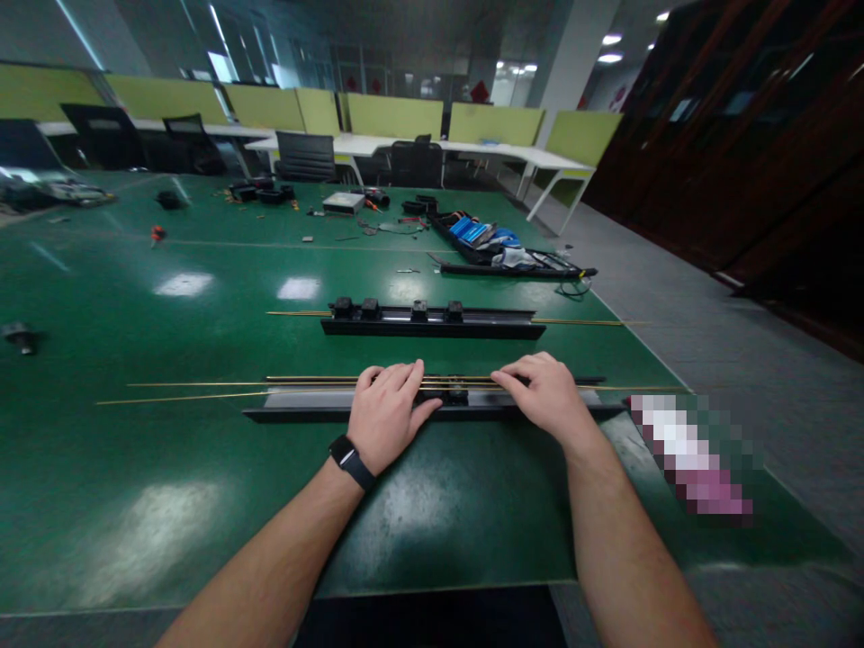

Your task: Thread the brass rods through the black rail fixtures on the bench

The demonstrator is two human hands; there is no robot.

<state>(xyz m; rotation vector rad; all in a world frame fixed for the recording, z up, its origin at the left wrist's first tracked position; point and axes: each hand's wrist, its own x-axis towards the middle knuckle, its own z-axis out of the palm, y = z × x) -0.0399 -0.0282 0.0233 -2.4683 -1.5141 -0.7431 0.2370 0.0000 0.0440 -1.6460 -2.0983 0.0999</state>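
Note:
A long black channel [303, 415] with a pale inner face lies across the table in front of me. Several thin brass-coloured rods [195, 397] run lengthwise over it and stick out past both ends. My left hand [388, 414] rests on the rods left of the middle, fingers stretched forward and thumb apart. Between my hands, a small black block [459, 389] sits inside the channel, partly hidden. My right hand [545, 396] has thumb and forefinger closed on the rods near the channel's right part; its other fingers are curled and partly hidden.
Beyond lies a second black channel [432, 330] with several black blocks and rods. Farther back are an open black bag [465, 247] with blue items, a silver box [344, 202] and small tools. A blurred patch [688, 454] covers something at right. The green table's [270, 522] front edge is near me.

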